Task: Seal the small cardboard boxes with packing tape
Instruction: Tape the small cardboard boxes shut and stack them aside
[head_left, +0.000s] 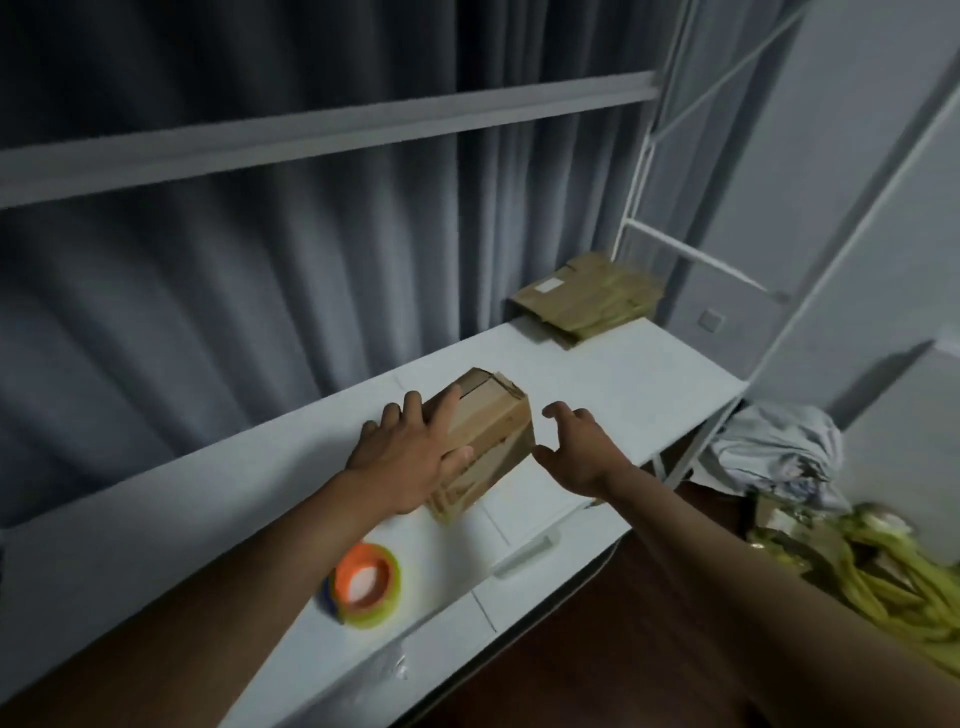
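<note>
A small brown cardboard box (498, 431) sits on the white desk (613, 374) near its middle, its top flaps folded in with a seam showing. My left hand (410, 457) lies flat over the box's left side, fingers straight and spread. Just right of the box hovers my right hand (576, 447), fingers spread and loosely curved, holding nothing. A roll of clear packing tape (363, 584) with an orange core lies on the desk close to the front edge, under my left forearm.
A stack of flattened cardboard boxes (587, 296) lies at the desk's far right end by a white metal shelf frame (639, 208). Grey curtains hang behind the desk. On the floor to the right are crumpled cloth (774, 452) and a pile of yellow packing material (883, 571).
</note>
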